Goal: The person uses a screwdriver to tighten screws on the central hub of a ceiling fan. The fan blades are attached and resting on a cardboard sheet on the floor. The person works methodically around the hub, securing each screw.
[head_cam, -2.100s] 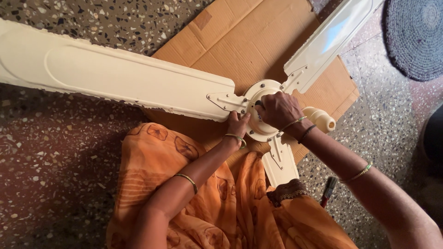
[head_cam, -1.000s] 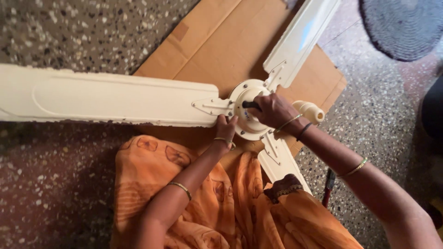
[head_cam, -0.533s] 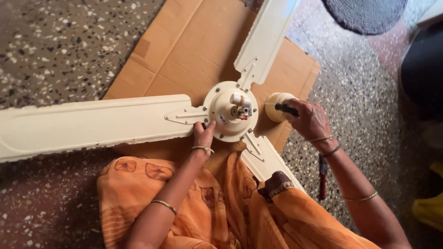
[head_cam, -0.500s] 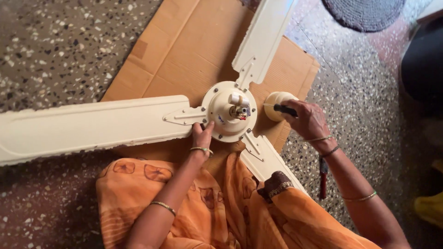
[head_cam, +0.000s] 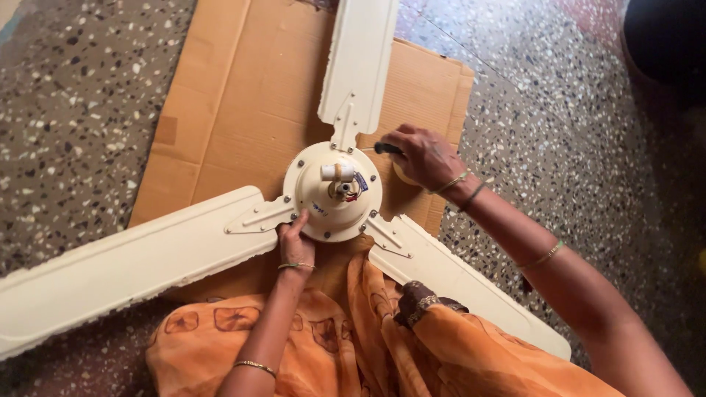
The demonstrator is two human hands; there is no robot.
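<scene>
A cream ceiling fan lies flat on a sheet of cardboard (head_cam: pixel 243 103) on the floor, its round motor hub (head_cam: pixel 334 192) in the middle with a short shaft standing up. Three blades spread from the hub: one far (head_cam: pixel 360 62), one left (head_cam: pixel 132 268), one near right (head_cam: pixel 471 290). My left hand (head_cam: pixel 296 239) presses on the hub's near edge, fingers on its rim. My right hand (head_cam: pixel 421 156) grips a screwdriver with a black handle (head_cam: pixel 387 148), its shaft pointing at the far blade's bracket. A cream cup-shaped cover is mostly hidden under my right hand.
Orange patterned cloth (head_cam: pixel 353 345) covers my lap at the bottom. Speckled terrazzo floor (head_cam: pixel 73 110) surrounds the cardboard. A dark object (head_cam: pixel 665 37) sits at the top right corner.
My right hand left the hub, reached right to the cream cover and came back holding the screwdriver at the far blade's bracket. The left hand stayed on the hub. The view turned.
</scene>
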